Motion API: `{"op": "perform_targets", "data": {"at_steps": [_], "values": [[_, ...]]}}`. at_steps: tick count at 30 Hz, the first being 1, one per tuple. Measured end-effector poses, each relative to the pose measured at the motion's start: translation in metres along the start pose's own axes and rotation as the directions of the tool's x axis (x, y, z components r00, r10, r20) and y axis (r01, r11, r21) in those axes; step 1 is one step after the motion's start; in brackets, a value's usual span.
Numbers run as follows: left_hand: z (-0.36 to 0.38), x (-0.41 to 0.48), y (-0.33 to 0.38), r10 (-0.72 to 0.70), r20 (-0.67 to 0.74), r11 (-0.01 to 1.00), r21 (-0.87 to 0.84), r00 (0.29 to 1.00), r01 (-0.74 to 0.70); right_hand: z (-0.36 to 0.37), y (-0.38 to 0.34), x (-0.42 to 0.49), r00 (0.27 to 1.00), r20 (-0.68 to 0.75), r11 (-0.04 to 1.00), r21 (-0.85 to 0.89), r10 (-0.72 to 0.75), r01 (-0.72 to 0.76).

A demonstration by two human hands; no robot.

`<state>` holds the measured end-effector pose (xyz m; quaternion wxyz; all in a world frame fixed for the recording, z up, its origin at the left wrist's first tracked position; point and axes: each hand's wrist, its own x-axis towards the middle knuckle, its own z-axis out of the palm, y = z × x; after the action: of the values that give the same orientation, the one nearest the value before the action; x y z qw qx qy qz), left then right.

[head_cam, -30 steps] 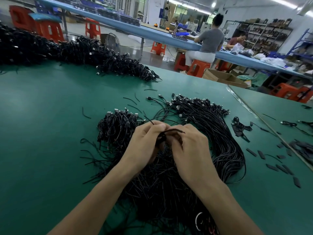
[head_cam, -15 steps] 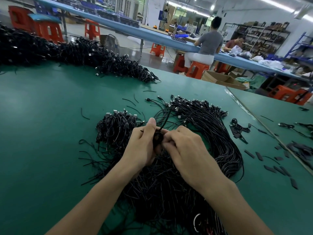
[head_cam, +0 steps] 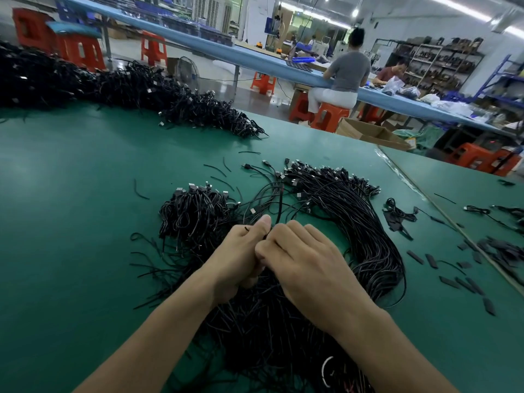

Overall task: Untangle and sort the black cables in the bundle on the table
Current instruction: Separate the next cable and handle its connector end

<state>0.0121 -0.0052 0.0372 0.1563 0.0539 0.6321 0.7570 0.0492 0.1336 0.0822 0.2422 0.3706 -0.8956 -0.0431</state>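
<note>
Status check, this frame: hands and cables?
Left hand, right hand both pinch one thin black cable. Tangled black cable bundle lies beneath. Neighbouring strands cross it.

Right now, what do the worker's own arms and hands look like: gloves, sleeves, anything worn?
The left hand and right hand are bare: no gloves, no rings showing. The left forearm and right forearm are uncovered to the picture's lower edge, with no sleeve, watch or wristband in view.
</note>
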Motion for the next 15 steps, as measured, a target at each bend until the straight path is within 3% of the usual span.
{"op": "perform_targets", "data": {"at_steps": [4, 9, 12, 15], "values": [[-0.003, -0.004, 0.002, -0.171, 0.169, 0.985, 0.001, 0.971, 0.174, -0.008, 0.007, 0.001, 0.996, -0.031, 0.995, 0.051, -0.082, 0.084], [-0.001, -0.001, 0.002, -0.327, 0.217, 0.937, -0.053, 0.92, 0.346, -0.009, 0.015, 0.005, 0.997, 0.065, 0.968, 0.246, 0.029, -0.044], [-0.004, -0.001, 0.004, -0.303, 0.361, 0.936, -0.063, 0.882, 0.347, -0.006, 0.022, 0.004, 0.98, 0.148, 0.901, 0.395, 0.133, -0.182], [-0.008, -0.006, 0.007, -0.203, 0.496, 0.975, 0.021, 0.844, 0.222, -0.006, 0.031, 0.002, 0.953, 0.242, 0.782, 0.552, 0.182, -0.289]]}}
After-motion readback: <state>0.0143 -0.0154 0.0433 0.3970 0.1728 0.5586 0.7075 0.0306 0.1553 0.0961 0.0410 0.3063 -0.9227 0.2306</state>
